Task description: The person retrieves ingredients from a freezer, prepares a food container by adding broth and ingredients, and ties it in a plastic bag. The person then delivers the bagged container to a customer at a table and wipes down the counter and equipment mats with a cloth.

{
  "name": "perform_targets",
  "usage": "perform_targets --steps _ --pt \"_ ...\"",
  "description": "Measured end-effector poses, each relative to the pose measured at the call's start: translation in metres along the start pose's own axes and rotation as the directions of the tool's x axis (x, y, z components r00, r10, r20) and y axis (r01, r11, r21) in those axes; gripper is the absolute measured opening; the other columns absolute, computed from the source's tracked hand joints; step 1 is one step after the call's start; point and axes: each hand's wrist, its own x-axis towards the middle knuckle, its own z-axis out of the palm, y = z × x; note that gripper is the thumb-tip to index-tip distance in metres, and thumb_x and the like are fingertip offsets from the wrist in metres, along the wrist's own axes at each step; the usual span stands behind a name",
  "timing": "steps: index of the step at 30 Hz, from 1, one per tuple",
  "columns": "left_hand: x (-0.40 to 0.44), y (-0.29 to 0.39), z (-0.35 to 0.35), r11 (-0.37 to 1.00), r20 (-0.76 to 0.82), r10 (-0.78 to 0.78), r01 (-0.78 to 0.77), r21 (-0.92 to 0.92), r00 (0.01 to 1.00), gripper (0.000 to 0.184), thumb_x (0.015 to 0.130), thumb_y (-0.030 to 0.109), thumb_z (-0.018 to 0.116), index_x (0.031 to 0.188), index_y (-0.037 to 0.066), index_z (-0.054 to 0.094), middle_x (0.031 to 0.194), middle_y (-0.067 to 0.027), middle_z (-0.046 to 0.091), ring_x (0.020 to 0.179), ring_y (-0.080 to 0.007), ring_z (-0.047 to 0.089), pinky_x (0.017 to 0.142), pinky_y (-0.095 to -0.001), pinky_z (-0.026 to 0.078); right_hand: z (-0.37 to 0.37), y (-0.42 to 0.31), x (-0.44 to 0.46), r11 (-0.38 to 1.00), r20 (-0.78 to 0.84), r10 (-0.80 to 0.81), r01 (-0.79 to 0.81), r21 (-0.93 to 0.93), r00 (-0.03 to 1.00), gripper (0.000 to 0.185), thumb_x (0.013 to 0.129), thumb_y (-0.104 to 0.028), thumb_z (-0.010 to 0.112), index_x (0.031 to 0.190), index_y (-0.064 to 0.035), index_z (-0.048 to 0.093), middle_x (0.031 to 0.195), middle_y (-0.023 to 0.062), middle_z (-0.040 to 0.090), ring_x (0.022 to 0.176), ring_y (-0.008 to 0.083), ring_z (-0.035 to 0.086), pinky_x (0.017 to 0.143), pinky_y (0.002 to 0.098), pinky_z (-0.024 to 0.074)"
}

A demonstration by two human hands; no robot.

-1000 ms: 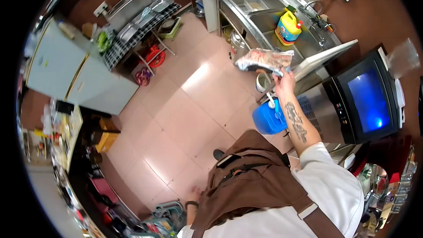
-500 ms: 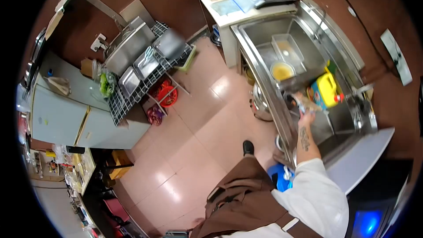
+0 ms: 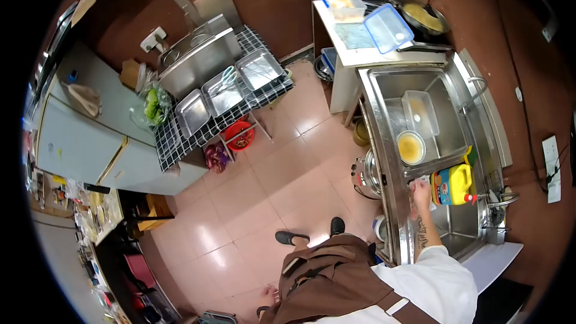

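Observation:
My right hand (image 3: 422, 192) reaches over the double sink (image 3: 394, 162), close to its middle divider. Its fingers are closed around something pale and crumpled, mostly covered by the hand. Just right of it, a yellow jug (image 3: 454, 185) with a red cap and a blue label stands at the divider. Beyond the divider, a round bowl (image 3: 411, 147) with yellowish contents and a clear plastic container (image 3: 420, 113) sit in the far basin. Only part of my left hand (image 3: 270, 293) shows, low beside the brown apron (image 3: 327, 276); its fingers are too unclear to read.
A counter (image 3: 354, 54) past the sink bears plastic boxes and a pan (image 3: 425, 18). Metal trays (image 3: 223, 94) and scissors (image 3: 228, 75) lie on a checked table (image 3: 170, 142) to the left. A steel pot (image 3: 366, 174) stands on the floor against the sink.
The view has shifted, and both shoes now show. My right hand has moved forward relative to the jug, toward the divider. The brownish, crumpled thing seen in it before is now mostly hidden.

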Motion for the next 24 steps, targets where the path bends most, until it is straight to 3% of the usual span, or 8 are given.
perform_targets --steps 9,11,14,16,19,20,21,24 --pt "0.098 -0.103 -0.09 0.995 0.03 0.084 -0.086 0.056 0.996 0.037 0.095 0.035 0.05 0.104 0.003 0.066 0.097 -0.0175 0.067 0.09 -0.0281 0.066 0.08 -0.0422 0.051 0.137 -0.301 -0.086 0.782 0.801 -0.512 -0.218 0.584 0.309 0.024 0.097 -0.016 0.056 0.106 0.0036 0.065 0.083 0.0151 0.071 0.083 0.027 0.07 0.079 0.0363 0.0539" --pt "0.119 -0.104 -0.11 0.978 -0.113 0.146 -0.126 0.165 0.983 0.037 0.095 0.035 0.053 0.108 0.003 0.066 0.093 -0.0132 0.069 0.083 -0.025 0.066 0.076 -0.0397 0.052 0.22 -0.253 -0.042 0.88 0.688 -0.126 0.401 -0.256 0.715 0.03 0.095 -0.021 0.057 0.115 0.0002 0.065 0.112 0.0189 0.068 0.107 0.0308 0.065 0.094 0.0382 0.0498" --pt "0.103 -0.018 -0.144 0.983 -0.176 0.052 -0.082 -0.164 0.983 0.028 0.093 0.026 0.061 0.11 0.003 0.065 0.09 -0.0073 0.069 0.08 -0.015 0.066 0.069 -0.0305 0.052 0.257 -0.302 -0.117 0.475 0.78 -0.282 0.788 -0.392 0.559 0.054 0.092 -0.021 0.062 0.142 -0.0044 0.047 0.15 0.0177 0.04 0.138 0.0264 0.039 0.112 0.0353 0.0313" --pt "0.089 0.005 -0.152 0.942 -0.283 0.059 -0.147 -0.303 0.957 0.03 0.092 0.027 0.061 0.111 0.003 0.065 0.089 -0.0071 0.069 0.079 -0.0149 0.065 0.068 -0.0303 0.052 0.274 -0.324 -0.145 0.968 0.891 -0.144 0.246 0.037 0.432 0.062 0.088 -0.022 0.066 0.144 -0.0046 0.044 0.148 0.0227 0.041 0.136 0.0289 0.042 0.11 0.0331 0.0333" --pt "0.077 -0.044 -0.112 0.929 -0.339 -0.068 -0.065 -0.365 0.938 0.035 0.092 0.031 0.061 0.114 0.003 0.064 0.09 -0.0073 0.069 0.08 -0.0155 0.066 0.069 -0.0304 0.052 0.329 -0.322 -0.186 -0.292 0.927 -0.171 0.882 -0.37 0.332 0.085 0.076 -0.041 0.074 0.146 -0.0061 0.041 0.143 0.0209 0.046 0.138 0.0414 0.033 0.114 0.0645 0.007" --pt "0.068 -0.066 -0.083 0.928 -0.329 -0.13 -0.002 -0.372 0.935 0.037 0.092 0.032 0.062 0.115 0.003 0.064 0.091 -0.0075 0.069 0.081 -0.0157 0.066 0.069 -0.0306 0.053 0.363 -0.3 -0.173 -0.307 0.974 -0.226 0.948 -0.083 0.012 0.08 0.078 -0.038 0.073 0.145 -0.007 0.042 0.127 0.0222 0.059 0.125 0.0379 0.05 0.112 0.0558 0.0272" --pt "0.061 -0.062 -0.08 0.945 -0.368 -0.136 0.009 -0.327 0.92 0.038 0.092 0.033 0.062 0.115 0.003 0.064 0.091 -0.0077 0.069 0.081 -0.016 0.066 0.069 -0.0307 0.053 0.405 -0.3 -0.185 0.184 0.976 0.166 0.968 -0.172 0.142 0.076 0.08 -0.035 0.073 0.144 -0.007 0.043 0.1 0.0215 0.07 0.1 0.0336 0.067 0.095 0.0448 0.0484" --pt "0.014 -0.016 -0.066 0.942 -0.374 -0.205 0.078 -0.327 0.905 0.042 0.091 0.037 0.062 0.117 0.004 0.064 0.095 -0.0092 0.07 0.083 -0.0175 0.066 0.071 -0.0319 0.053 0.449 -0.308 -0.247 0.206 0.938 0.346 0.975 -0.082 0.006 0.071 0.082 -0.031 0.072 0.143 -0.0059 0.044 0.098 0.0193 0.071 0.087 0.0309 0.071 0.081 0.0388 0.0546"
